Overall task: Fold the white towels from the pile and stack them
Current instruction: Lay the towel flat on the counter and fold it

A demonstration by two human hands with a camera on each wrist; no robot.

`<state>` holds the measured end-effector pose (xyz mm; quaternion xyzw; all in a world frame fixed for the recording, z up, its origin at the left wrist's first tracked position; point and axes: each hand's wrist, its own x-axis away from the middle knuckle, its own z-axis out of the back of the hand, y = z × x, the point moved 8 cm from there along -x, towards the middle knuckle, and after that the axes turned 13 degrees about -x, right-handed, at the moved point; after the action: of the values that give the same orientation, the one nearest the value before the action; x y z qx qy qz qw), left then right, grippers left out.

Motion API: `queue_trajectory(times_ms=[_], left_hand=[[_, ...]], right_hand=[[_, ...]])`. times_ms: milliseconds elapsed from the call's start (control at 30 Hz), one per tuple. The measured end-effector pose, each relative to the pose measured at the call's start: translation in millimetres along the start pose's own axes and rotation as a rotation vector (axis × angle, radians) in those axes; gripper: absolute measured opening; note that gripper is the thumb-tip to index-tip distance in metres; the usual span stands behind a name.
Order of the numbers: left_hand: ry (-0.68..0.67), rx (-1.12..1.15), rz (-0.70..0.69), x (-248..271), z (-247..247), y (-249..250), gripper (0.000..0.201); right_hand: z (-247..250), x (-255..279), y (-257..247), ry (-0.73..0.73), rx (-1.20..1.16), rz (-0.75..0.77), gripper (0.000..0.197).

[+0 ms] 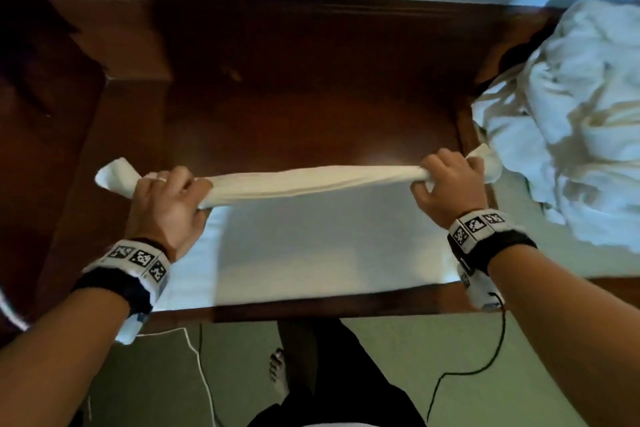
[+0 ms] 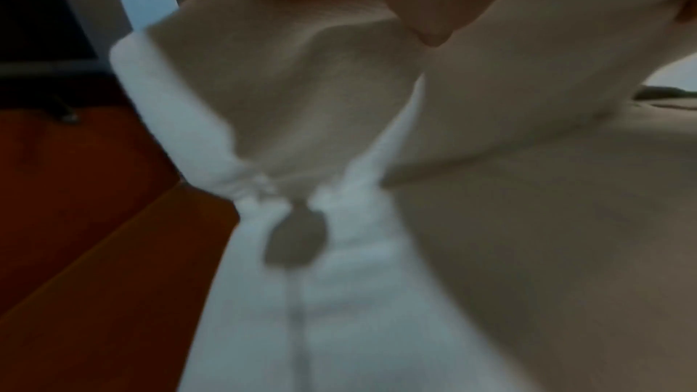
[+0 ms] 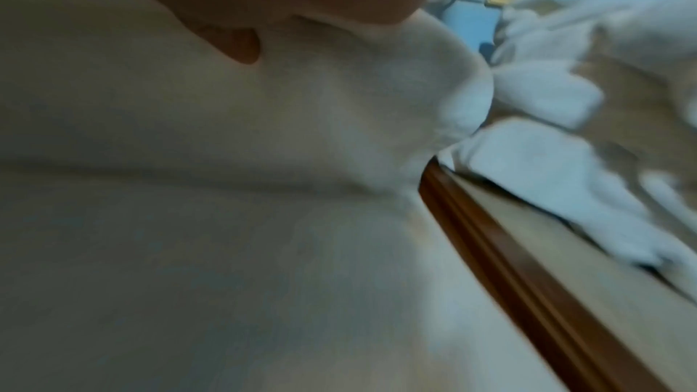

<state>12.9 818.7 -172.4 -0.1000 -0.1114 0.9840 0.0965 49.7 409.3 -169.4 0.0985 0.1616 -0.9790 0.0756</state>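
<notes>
I hold the towel (image 1: 311, 180) stretched left to right above the table (image 1: 294, 80), my left hand (image 1: 166, 204) and right hand (image 1: 446, 184) each fisted around one end. Its lower half drapes flat on the wood toward me. It looks white, soft, bunched along the top.

Towel (image 1: 311, 180): stretched between left hand (image 1: 166, 204) and right hand (image 1: 446, 184), both gripping.
Pile (image 1: 568, 121): right of table (image 1: 277, 80).
</notes>
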Motion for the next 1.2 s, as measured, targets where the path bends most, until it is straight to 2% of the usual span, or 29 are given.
queue_trajectory(times_ms=[67,100,167,233,300,400,533,600,667,833,933,1033,1100,1167,1200], left_hand=[[-0.022,0.012,-0.023,49,-18,13,0.026],[-0.060,0.015,-0.044,70,-33,20,0.027],[-0.204,-0.004,-0.098,107,-70,34,0.029],[-0.328,-0.025,-0.118,130,-94,44,0.040],[-0.363,-0.048,-0.094,134,-102,48,0.046],[-0.384,-0.024,-0.059,130,-108,47,0.064],[-0.377,0.095,-0.026,147,-112,40,0.064],[-0.388,0.099,-0.054,165,-116,45,0.068],[-0.462,0.052,-0.087,180,-128,51,0.066],[-0.517,0.099,-0.067,179,-140,50,0.060],[-0.517,0.117,-0.083,178,-136,48,0.066],[-0.429,0.161,-0.092,174,-126,40,0.079],[-0.401,0.133,-0.105,172,-123,27,0.086],[-0.433,0.094,-0.132,173,-123,14,0.096],[-0.476,0.078,-0.138,174,-124,10,0.098]], right_hand=[[-16,51,5,-0.048,0.034,-0.043,0.023],[-31,75,11,-0.122,0.055,-0.077,0.024],[-67,121,25,-0.346,0.128,-0.153,0.023],[-87,158,36,-0.466,0.211,-0.213,0.019],[-91,172,40,-0.470,0.236,-0.235,0.028],[-94,167,43,-0.454,0.191,-0.217,0.056],[-85,174,57,-0.455,0.066,-0.238,0.053],[-86,190,65,-0.513,0.066,-0.258,0.060],[-95,202,72,-0.582,0.084,-0.291,0.071],[-89,198,89,-0.509,0.051,-0.364,0.070],[-86,207,101,-0.557,0.077,-0.440,0.077],[-89,195,74,-0.486,0.116,-0.374,0.076],[-102,187,41,-0.493,0.075,-0.179,0.080],[-112,189,20,-0.538,-0.001,-0.035,0.078],[-115,193,21,-0.575,-0.027,-0.060,0.077]])
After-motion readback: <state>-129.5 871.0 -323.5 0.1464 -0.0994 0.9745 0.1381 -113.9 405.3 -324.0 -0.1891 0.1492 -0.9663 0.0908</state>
